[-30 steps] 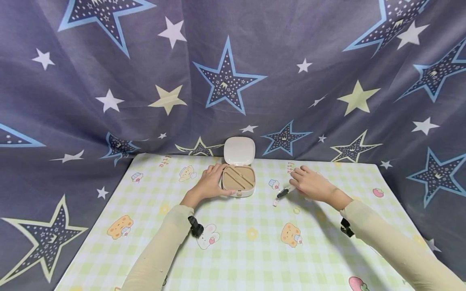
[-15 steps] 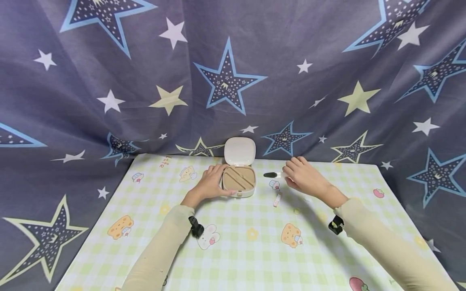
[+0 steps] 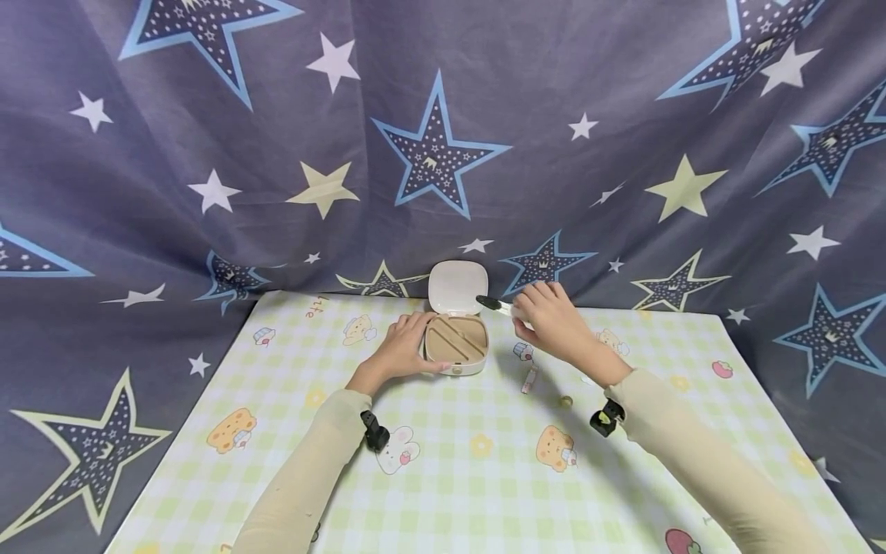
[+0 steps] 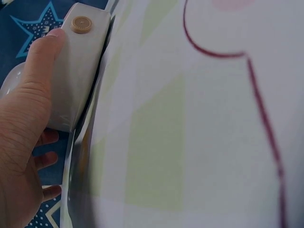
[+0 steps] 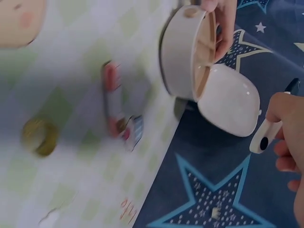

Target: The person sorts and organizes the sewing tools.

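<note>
A white jewelry box (image 3: 462,370) stands at the back of the table, its lid (image 3: 458,287) raised and its tan compartments showing. My left hand (image 3: 400,348) holds the box at its left side, thumb along the front near a round gold button (image 4: 81,24). To the right of the box and above the cloth, my right hand (image 3: 554,322) pinches a small brush-like tool (image 3: 490,303) with a black oval head. Its pale handle (image 5: 267,135) shows between thumb and fingers in the right wrist view. The black head points left, in front of the lid's right edge.
Below my right hand, a small pink-and-white stick (image 3: 529,380) lies on the checked tablecloth (image 3: 443,492). A gold ring-shaped item (image 3: 566,402) lies to its right. A star-patterned curtain (image 3: 429,238) hangs directly behind the table's back edge.
My right hand has moved left and up with the brush-like tool, from over the pink stick to beside the lid. The tool's head has swung upward. My left hand keeps its place.
</note>
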Demonstrator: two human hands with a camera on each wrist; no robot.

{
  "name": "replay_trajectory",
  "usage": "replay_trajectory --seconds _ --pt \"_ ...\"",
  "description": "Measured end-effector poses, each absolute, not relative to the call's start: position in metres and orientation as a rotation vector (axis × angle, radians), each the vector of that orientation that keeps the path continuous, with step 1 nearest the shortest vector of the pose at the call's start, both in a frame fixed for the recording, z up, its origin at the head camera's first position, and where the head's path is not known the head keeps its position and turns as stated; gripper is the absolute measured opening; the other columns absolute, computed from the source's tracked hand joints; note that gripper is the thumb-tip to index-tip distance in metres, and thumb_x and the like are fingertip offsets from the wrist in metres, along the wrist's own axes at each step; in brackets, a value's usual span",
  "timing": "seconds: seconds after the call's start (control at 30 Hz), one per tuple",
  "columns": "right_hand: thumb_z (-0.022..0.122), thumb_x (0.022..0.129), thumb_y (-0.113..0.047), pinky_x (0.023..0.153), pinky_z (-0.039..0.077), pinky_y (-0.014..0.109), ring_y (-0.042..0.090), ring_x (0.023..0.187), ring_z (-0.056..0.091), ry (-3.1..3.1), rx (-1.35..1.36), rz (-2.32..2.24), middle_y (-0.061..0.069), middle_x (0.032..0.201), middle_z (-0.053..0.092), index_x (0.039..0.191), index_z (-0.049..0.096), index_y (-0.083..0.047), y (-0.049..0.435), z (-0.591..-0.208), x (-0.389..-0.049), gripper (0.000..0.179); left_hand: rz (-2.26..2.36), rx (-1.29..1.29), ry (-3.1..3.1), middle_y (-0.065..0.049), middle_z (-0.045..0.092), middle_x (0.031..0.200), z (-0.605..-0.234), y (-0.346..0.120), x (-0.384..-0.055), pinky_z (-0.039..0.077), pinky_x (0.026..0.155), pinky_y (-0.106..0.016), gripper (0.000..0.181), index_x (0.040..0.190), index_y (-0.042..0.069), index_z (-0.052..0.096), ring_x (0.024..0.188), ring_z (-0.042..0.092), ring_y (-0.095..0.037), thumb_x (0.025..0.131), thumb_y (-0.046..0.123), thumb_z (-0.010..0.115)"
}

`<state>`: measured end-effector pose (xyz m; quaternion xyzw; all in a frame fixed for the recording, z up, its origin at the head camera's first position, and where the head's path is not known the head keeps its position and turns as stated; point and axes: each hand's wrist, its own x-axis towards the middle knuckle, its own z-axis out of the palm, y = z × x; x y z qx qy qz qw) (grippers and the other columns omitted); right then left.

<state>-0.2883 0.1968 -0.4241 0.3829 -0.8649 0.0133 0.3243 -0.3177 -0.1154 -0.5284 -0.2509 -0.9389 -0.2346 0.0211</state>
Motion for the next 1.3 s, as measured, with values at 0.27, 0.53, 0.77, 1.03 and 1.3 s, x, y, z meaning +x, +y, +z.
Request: replay_trajectory --seconds 0.27,0.53,0.77,1.03,1.3 --pt "0.068 0.087 -0.017 0.078 0.042 0.042 0.028 0.083 0.048 -2.368 0.940 0.024 0.010 0.088 0.057 0.090 0.059 -0.005 0.158 -0.424 -0.291 0.015 -0.710 -0.787 -2.902 -0.011 0.047 0.150 -0.528 -0.116 -0.317 0.037 0.109 -0.056 0.106 0.155 0.012 0.036 0.132 0.043 -0.034 0.073 0.062 0.083" --pt "0.069 0.086 -0.017 0.077 0.043 0.041 0.028 0.081 0.049 -2.597 0.889 0.063 0.010 0.084 0.058 0.083 0.057 -0.006 0.127 -0.433 -0.294 0.017 -0.671 -0.788 -2.911 -0.011 0.046 0.151 -0.529 -0.115 -0.318 0.038 0.108 -0.056 0.109 0.156 0.011 0.035 0.131 0.043 -0.034 0.074 0.066 0.080" --pt "0.069 0.086 -0.020 0.078 0.045 0.041 0.029 0.082 0.054 -2.755 0.863 0.029 0.011 0.083 0.062 0.082 0.060 -0.005 0.114 -0.439 -0.294 0.018 -0.642 -0.790 -2.915 -0.011 0.046 0.151 -0.531 -0.115 -0.319 0.038 0.107 -0.056 0.109 0.156 0.012 0.035 0.131 0.043 -0.034 0.074 0.068 0.079" --pt "0.069 0.089 -0.021 0.095 0.046 0.046 0.030 0.089 0.056 -2.877 0.835 0.021 0.012 0.088 0.064 0.090 0.064 -0.002 0.105 -0.451 -0.292 0.019 -0.626 -0.778 -2.930 -0.011 0.045 0.152 -0.528 -0.115 -0.316 0.038 0.109 -0.057 0.110 0.157 0.012 0.033 0.133 0.043 -0.034 0.075 0.069 0.078" --pt "0.069 0.091 -0.023 0.094 0.044 0.045 0.031 0.092 0.054 -2.891 0.797 0.017 0.015 0.095 0.065 0.098 0.064 0.001 0.103 -0.463 -0.290 0.025 -0.626 -0.773 -2.911 -0.010 0.046 0.150 -0.529 -0.115 -0.316 0.039 0.107 -0.057 0.108 0.157 0.013 0.034 0.131 0.044 -0.034 0.075 0.069 0.078"
